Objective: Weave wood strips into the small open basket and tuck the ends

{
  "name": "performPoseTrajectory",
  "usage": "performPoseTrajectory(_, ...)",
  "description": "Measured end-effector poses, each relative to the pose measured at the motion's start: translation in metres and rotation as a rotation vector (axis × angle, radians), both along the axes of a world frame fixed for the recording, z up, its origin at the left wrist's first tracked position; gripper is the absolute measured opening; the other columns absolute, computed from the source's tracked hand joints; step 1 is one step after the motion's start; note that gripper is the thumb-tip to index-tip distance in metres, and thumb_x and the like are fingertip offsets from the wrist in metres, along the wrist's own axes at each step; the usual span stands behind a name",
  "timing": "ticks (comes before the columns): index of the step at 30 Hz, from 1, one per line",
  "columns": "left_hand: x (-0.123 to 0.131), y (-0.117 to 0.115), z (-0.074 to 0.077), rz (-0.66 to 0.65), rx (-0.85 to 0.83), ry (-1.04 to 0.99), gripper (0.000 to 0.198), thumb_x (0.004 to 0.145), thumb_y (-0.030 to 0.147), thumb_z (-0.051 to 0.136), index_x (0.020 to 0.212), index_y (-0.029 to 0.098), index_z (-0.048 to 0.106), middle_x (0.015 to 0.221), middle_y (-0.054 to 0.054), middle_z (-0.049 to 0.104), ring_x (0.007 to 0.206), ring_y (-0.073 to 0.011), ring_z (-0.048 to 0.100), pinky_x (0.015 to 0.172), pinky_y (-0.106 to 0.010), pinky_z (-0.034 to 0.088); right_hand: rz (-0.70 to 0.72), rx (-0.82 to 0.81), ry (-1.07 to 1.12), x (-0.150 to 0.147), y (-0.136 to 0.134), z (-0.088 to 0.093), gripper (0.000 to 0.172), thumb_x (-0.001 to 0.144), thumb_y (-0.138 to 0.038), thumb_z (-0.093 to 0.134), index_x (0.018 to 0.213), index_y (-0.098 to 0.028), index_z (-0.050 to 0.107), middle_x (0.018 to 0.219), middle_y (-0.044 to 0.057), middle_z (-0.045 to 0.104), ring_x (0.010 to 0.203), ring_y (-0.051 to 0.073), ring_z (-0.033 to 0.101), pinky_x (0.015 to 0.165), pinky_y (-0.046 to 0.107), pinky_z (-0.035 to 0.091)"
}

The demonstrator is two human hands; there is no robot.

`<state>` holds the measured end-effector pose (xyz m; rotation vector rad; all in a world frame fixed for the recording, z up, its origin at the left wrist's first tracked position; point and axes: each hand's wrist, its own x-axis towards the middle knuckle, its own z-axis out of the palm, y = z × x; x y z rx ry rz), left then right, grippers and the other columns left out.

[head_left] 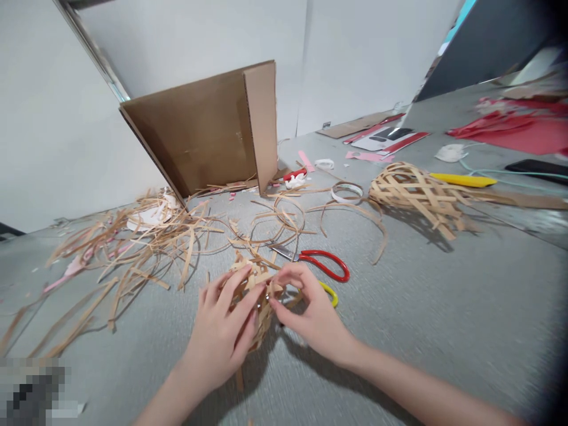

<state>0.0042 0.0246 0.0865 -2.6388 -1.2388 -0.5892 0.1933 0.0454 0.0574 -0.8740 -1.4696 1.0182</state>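
A small woven piece of tan strips [254, 284] sits on the grey table [444, 307] in front of me. My left hand [222, 331] wraps over its left side, fingers curled around the strips. My right hand [306, 310] pinches the piece's right edge with fingertips together. Red-handled scissors [322, 263] lie just behind my right hand, and a yellow loop [331, 294] shows beside its knuckles.
Loose tan strips [133, 248] sprawl across the left and middle. A bent cardboard sheet [208, 130] stands at the back. A larger woven basket form [417, 192] lies right of centre, with a yellow cutter [461, 179], tape rolls [348, 190] and red paper [523, 133] beyond.
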Motion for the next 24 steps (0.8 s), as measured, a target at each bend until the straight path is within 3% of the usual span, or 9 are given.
performPoseTrajectory(5, 0.005, -0.001, 0.008, 0.04, -0.08, -0.009, 0.049, 0.093, 0.012, 0.04, 0.14, 0.026, 0.042, 0.145, -0.01, 0.036, 0.124, -0.0289, 0.036, 0.099, -0.046, 0.032, -0.021, 0.056, -0.03, 0.002, -0.002, -0.001, 0.022, 0.078, -0.012, 0.058, 0.095, -0.026, 0.053, 0.091, 0.0, 0.062, 0.084, 0.016, 0.062, 0.079, 0.031, 0.052)
performPoseTrajectory(10, 0.013, -0.002, 0.011, 0.112, -0.108, -0.103, 0.032, 0.094, 0.018, 0.045, 0.124, 0.028, 0.052, 0.134, -0.01, 0.043, 0.122, -0.0284, 0.04, 0.096, -0.047, 0.037, 0.015, 0.059, -0.043, 0.002, -0.001, 0.001, 0.02, 0.079, -0.013, 0.06, 0.093, -0.025, 0.056, 0.089, 0.0, 0.064, 0.083, 0.016, 0.062, 0.077, 0.031, 0.053)
performPoseTrajectory(20, 0.008, 0.002, 0.008, 0.114, -0.218, -0.249, 0.024, 0.094, 0.018, 0.046, 0.114, 0.029, 0.053, 0.129, -0.009, 0.045, 0.123, -0.0273, 0.046, 0.096, -0.048, 0.041, 0.057, -0.128, 0.081, 0.0, -0.003, -0.003, 0.036, 0.074, -0.016, 0.072, 0.107, -0.027, 0.065, 0.104, 0.004, 0.071, 0.091, 0.019, 0.068, 0.091, 0.04, 0.054)
performPoseTrajectory(24, 0.009, 0.001, 0.009, 0.127, -0.254, -0.277, 0.02, 0.094, 0.017, 0.046, 0.109, 0.028, 0.054, 0.127, -0.009, 0.044, 0.124, -0.0276, 0.045, 0.098, -0.05, 0.041, 0.039, -0.13, 0.124, -0.001, -0.003, -0.006, 0.033, 0.073, -0.019, 0.076, 0.105, -0.027, 0.071, 0.101, 0.005, 0.074, 0.087, 0.021, 0.069, 0.088, 0.04, 0.055)
